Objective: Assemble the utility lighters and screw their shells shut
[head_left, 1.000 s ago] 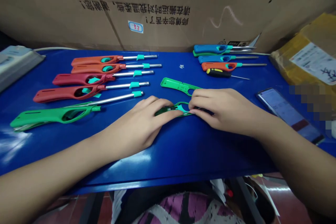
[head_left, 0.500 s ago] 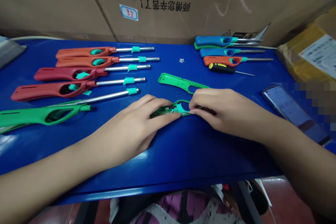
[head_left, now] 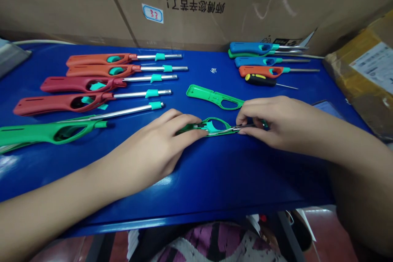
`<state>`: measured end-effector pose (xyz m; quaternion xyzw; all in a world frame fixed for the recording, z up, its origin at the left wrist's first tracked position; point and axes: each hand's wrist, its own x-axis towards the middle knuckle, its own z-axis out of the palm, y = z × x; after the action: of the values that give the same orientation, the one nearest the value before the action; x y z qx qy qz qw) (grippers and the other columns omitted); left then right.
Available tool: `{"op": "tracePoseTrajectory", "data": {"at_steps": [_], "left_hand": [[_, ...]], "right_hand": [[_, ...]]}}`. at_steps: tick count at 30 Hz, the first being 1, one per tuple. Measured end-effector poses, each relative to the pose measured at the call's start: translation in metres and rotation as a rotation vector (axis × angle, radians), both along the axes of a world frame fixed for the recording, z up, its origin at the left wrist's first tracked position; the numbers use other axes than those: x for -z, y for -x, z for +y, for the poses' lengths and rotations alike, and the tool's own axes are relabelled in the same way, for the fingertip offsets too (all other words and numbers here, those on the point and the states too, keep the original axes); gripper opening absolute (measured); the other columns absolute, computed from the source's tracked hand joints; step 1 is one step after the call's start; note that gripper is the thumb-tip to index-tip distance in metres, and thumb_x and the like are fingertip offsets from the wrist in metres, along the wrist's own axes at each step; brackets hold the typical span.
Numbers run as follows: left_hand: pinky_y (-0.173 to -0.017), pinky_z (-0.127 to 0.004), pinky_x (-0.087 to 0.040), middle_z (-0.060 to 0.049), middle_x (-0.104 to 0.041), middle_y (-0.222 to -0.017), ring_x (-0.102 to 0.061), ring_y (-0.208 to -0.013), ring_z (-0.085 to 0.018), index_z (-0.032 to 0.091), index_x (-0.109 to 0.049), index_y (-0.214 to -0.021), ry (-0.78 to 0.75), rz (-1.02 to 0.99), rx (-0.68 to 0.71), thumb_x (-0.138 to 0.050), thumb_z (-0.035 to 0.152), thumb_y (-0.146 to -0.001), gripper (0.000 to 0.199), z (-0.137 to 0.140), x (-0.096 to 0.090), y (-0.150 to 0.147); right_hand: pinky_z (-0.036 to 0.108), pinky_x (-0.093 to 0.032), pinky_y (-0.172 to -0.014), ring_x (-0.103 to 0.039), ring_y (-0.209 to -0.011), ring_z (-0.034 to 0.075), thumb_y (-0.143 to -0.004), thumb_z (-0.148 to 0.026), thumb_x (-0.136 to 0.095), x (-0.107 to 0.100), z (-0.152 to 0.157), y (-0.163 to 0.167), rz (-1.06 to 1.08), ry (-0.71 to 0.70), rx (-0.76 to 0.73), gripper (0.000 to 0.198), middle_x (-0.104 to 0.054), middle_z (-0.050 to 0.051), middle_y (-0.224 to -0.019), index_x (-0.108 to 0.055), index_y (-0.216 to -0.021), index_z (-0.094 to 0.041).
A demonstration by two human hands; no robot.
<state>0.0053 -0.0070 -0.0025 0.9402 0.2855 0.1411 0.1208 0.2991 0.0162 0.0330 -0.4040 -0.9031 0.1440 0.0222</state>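
Observation:
My left hand (head_left: 162, 141) is closed round the handle end of an opened green lighter half (head_left: 221, 133), low over the blue table. A teal trigger (head_left: 211, 126) and a thin pale wire show inside it. My right hand (head_left: 273, 120) pinches the metal tube (head_left: 238, 128) at the lighter's right end. A bit of teal shows by the right fingers. The other green half shell (head_left: 204, 93) lies just behind, with its hollow inner side up. My fingers hide the handle end and much of the tube.
Red and orange lighters (head_left: 80, 84) and a green one (head_left: 39, 133) lie at the left. Blue and orange lighters (head_left: 256, 70) and a screwdriver (head_left: 260, 80) lie at the back right. A phone (head_left: 328, 108) is partly behind my right arm. A cardboard box (head_left: 190, 28) closes off the back.
My right hand has slid to the right along the tube, away from the trigger. More of the green loop and the tube's base now shows. My left hand stays almost still.

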Motion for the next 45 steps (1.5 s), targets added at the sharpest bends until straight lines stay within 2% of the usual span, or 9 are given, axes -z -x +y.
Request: {"op": "tracePoseTrajectory", "data": {"at_steps": [4, 9, 16, 18, 23, 27, 30, 36, 45], "left_hand": [[-0.096, -0.043, -0.053, -0.012, -0.060, -0.135, -0.055, -0.114, -0.027, 0.020, -0.063, -0.136, -0.027, -0.015, 0.015, -0.044, 0.009, -0.100, 0.042, 0.001, 0.001, 0.001], [-0.095, -0.041, -0.052, -0.012, -0.060, -0.135, -0.055, -0.112, -0.026, 0.020, -0.064, -0.136, -0.028, -0.025, 0.024, -0.045, 0.009, -0.101, 0.041, 0.001, 0.002, 0.001], [-0.095, -0.039, -0.051, -0.011, -0.060, -0.135, -0.054, -0.111, -0.025, 0.021, -0.065, -0.135, -0.006, -0.021, 0.043, -0.045, 0.008, -0.101, 0.042, 0.001, -0.001, 0.002], [-0.095, -0.039, -0.051, -0.011, -0.060, -0.135, -0.054, -0.112, -0.024, 0.021, -0.065, -0.134, -0.012, -0.019, 0.054, -0.045, 0.008, -0.101, 0.041, 0.001, -0.002, 0.002], [-0.097, -0.038, -0.051, -0.010, -0.062, -0.134, -0.055, -0.113, -0.024, 0.019, -0.066, -0.132, -0.023, -0.043, 0.066, -0.048, 0.010, -0.101, 0.037, 0.001, -0.001, 0.003], [-0.095, -0.037, -0.051, -0.009, -0.064, -0.133, -0.056, -0.111, -0.023, 0.020, -0.067, -0.131, -0.020, -0.055, 0.051, -0.049, 0.010, -0.101, 0.036, 0.002, -0.001, 0.003], [-0.094, -0.037, -0.052, -0.008, -0.065, -0.132, -0.057, -0.110, -0.023, 0.020, -0.067, -0.129, -0.018, -0.062, 0.052, -0.049, 0.010, -0.101, 0.035, 0.002, -0.002, 0.003], [-0.092, -0.039, -0.054, -0.010, -0.065, -0.135, -0.057, -0.109, -0.025, 0.019, -0.069, -0.128, -0.044, -0.065, 0.082, -0.049, 0.010, -0.100, 0.035, 0.002, -0.002, 0.004], [-0.091, -0.040, -0.057, -0.010, -0.067, -0.136, -0.059, -0.109, -0.025, 0.017, -0.069, -0.129, -0.049, -0.079, 0.086, -0.050, 0.011, -0.100, 0.035, 0.002, 0.000, 0.005]], "right_hand": [[0.029, -0.038, -0.066, -0.063, -0.080, 0.018, -0.094, -0.021, -0.055, -0.002, -0.001, 0.001, -0.037, 0.003, -0.029, 0.014, -0.070, 0.003, -0.092, -0.069, -0.090, -0.022], [0.029, -0.035, -0.065, -0.061, -0.075, 0.017, -0.095, -0.019, -0.054, -0.001, -0.005, 0.004, -0.047, -0.012, -0.036, 0.016, -0.066, 0.003, -0.086, -0.068, -0.088, -0.020], [0.028, -0.035, -0.064, -0.056, -0.067, 0.014, -0.097, -0.023, -0.056, -0.003, -0.007, 0.007, 0.011, 0.042, -0.082, 0.027, -0.063, 0.001, -0.074, -0.060, -0.071, -0.018], [0.027, -0.036, -0.063, -0.056, -0.066, 0.013, -0.094, -0.023, -0.060, -0.002, -0.006, 0.008, 0.059, 0.091, -0.045, 0.024, -0.065, 0.000, -0.073, -0.062, -0.071, -0.019], [0.025, -0.036, -0.054, -0.055, -0.057, 0.011, -0.088, -0.024, -0.069, -0.002, -0.003, 0.014, 0.053, 0.247, 0.155, 0.018, -0.064, -0.002, -0.062, -0.065, -0.070, -0.020], [0.025, -0.040, -0.059, -0.057, -0.061, 0.011, -0.086, -0.017, -0.067, -0.001, -0.005, 0.016, 0.111, 0.212, 0.091, 0.004, -0.068, -0.001, -0.077, -0.066, -0.083, -0.019], [0.025, -0.040, -0.059, -0.055, -0.061, 0.010, -0.089, -0.020, -0.065, -0.001, -0.006, 0.016, 0.150, 0.200, 0.041, 0.001, -0.068, 0.000, -0.083, -0.064, -0.089, -0.020], [0.024, -0.039, -0.057, -0.054, -0.062, 0.010, -0.088, -0.018, -0.063, -0.002, -0.007, 0.020, 0.146, 0.282, 0.098, 0.006, -0.065, -0.002, -0.076, -0.062, -0.082, -0.020], [0.026, -0.041, -0.058, -0.054, -0.062, 0.010, -0.087, -0.013, -0.061, 0.004, -0.013, 0.026, 0.264, 0.199, 0.093, 0.010, -0.064, 0.001, -0.082, -0.068, -0.080, -0.018]]}}
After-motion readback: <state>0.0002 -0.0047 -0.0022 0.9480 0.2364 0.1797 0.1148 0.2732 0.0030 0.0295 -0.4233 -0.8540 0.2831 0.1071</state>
